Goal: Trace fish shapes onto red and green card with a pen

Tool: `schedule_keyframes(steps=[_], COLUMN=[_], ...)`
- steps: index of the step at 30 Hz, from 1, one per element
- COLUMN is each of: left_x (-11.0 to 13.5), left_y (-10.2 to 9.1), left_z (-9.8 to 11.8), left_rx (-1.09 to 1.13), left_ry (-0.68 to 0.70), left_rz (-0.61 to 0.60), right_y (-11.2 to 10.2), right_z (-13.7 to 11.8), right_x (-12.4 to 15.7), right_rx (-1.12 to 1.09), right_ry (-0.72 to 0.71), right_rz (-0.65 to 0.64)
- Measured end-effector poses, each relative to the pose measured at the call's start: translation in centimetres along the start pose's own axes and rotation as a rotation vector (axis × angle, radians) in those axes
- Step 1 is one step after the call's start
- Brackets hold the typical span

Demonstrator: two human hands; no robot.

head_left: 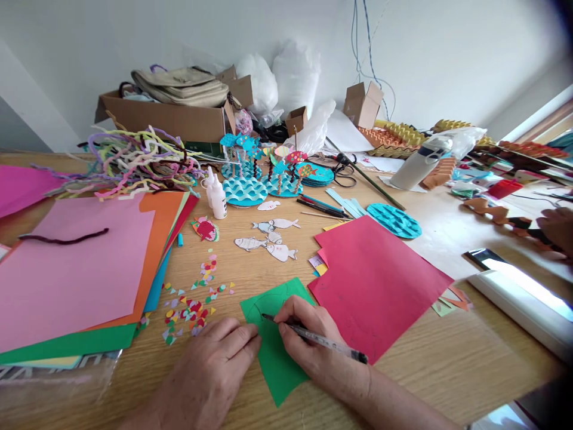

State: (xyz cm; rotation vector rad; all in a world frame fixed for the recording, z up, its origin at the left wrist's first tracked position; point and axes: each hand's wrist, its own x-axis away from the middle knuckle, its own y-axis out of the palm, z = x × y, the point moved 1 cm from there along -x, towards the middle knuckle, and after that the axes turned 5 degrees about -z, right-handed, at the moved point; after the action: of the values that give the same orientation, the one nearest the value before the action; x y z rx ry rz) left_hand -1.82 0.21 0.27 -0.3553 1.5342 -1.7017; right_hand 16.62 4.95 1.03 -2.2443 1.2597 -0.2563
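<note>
A green sheet of paper [282,364] lies on the table in front of me, with thin curved pen lines on its upper part. My right hand [308,334] rests across it, shut on a clear-barrelled pen [329,342] whose dark tip touches the drawn lines. My left hand [219,364] lies flat and open, palm down, its fingertips at the sheet's left edge. Beyond the sheet are white paper fish cutouts [282,252] with drawn details. Close to my left fingers, small coloured paper confetti [194,310] is scattered. A red sheet [380,280] lies beside my right hand.
Stacked coloured paper [80,263] fills the left, with pipe cleaners [138,158] behind. Glue bottles [219,199] stand mid-table near blue wavy paper crafts [244,191]. A white device [519,304] lies at right. At the right edge another person's hand [557,227] shows, blurred.
</note>
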Motion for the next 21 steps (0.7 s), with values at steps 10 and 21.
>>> schedule_keyframes(steps=[10, 21], left_x=[0.32, 0.05], left_y=[0.36, 0.04], left_z=[-0.05, 0.06], left_rx=[0.003, 0.021], left_ry=[-0.021, -0.018], left_rz=[-0.009, 0.004], right_y=[0.48, 0.24], right_z=[0.16, 0.13], right_x=[-0.16, -0.04], right_rx=[0.026, -0.003], right_ry=[0.031, -0.019], right_rz=[-0.014, 0.008])
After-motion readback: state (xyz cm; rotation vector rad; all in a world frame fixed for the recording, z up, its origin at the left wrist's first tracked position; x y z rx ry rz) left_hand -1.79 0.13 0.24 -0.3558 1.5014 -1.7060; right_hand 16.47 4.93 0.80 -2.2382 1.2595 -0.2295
